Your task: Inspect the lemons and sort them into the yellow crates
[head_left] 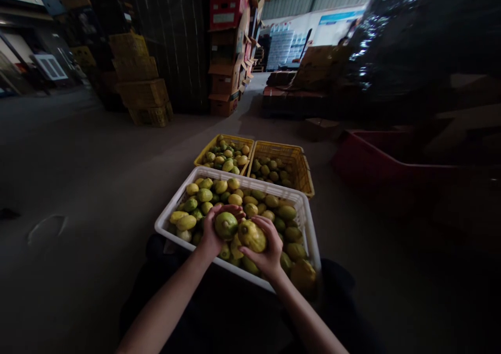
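Just over a white plastic crate [166,216] full of yellow and green lemons, both my hands hold fruit. My left hand [212,234] is closed around a green lemon [226,226], its end facing me. In my right hand [271,249] is a yellower, bumpy lemon [252,236], held between thumb and fingers. The two lemons are side by side, almost touching. Lemons of mixed colour lie loose in the crate beneath, partly hidden by my hands. One large yellow lemon [303,275] lies in the crate's near right corner.
Behind the white crate stand a yellow crate of lemons [201,158] and a second yellow crate [305,172], holding fewer. A red bin [352,153] is at right. Stacked yellow crates [143,93] and cardboard boxes [224,83] rise farther back, with wrapped bottles [279,49] beyond.
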`<state>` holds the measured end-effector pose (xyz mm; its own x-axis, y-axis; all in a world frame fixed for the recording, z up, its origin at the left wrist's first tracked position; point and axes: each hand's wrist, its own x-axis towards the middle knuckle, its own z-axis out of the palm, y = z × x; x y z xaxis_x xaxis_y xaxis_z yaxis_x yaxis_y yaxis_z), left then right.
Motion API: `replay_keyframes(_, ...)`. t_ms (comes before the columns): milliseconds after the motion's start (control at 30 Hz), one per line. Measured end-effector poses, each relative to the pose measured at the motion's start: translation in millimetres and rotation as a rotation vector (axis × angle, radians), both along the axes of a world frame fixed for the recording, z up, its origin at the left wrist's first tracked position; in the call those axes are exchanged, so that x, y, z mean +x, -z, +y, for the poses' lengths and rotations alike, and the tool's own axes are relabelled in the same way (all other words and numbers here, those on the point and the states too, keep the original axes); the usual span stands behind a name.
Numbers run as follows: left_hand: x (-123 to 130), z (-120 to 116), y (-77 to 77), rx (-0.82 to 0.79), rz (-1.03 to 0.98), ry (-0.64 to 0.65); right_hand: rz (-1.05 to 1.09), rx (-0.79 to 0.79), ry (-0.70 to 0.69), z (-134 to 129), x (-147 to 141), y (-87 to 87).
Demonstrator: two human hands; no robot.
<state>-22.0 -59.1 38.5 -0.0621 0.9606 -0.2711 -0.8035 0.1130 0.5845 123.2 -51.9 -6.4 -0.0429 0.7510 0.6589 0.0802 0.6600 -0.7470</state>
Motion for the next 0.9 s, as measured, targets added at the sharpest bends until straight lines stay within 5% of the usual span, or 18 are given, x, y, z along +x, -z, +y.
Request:
replay_keyframes(600, -1.2, 1.8, -2.1, 0.014, 0.037, -0.002, -0.010, 0.011, -0.010, 4.0, 0.7, 14.4)
replay_keyframes(900, -2.5, 9.4, 9.4, -0.191, -0.138, -0.025, 0.151, -0.509, 0.065, 10.7, -14.2, 4.4)
